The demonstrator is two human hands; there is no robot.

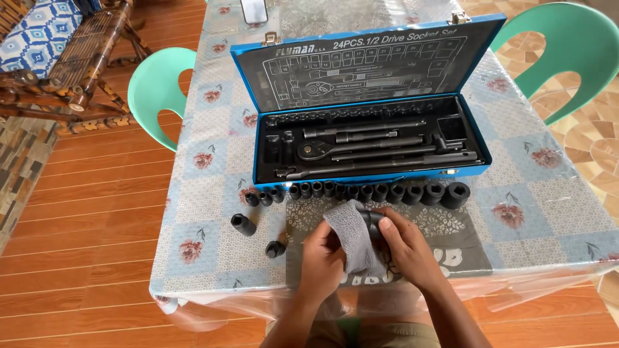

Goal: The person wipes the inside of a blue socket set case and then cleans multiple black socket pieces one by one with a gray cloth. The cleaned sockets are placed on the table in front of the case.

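Socket [373, 222] upright in right hand [406, 248]

Socket row [361, 191] and open blue case [367, 138] just beyond hands.

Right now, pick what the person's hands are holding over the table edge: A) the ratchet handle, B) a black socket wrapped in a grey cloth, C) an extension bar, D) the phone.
B: the left hand and right hand hold a black socket against a grey cloth, while the ratchet handle lies in the blue case.
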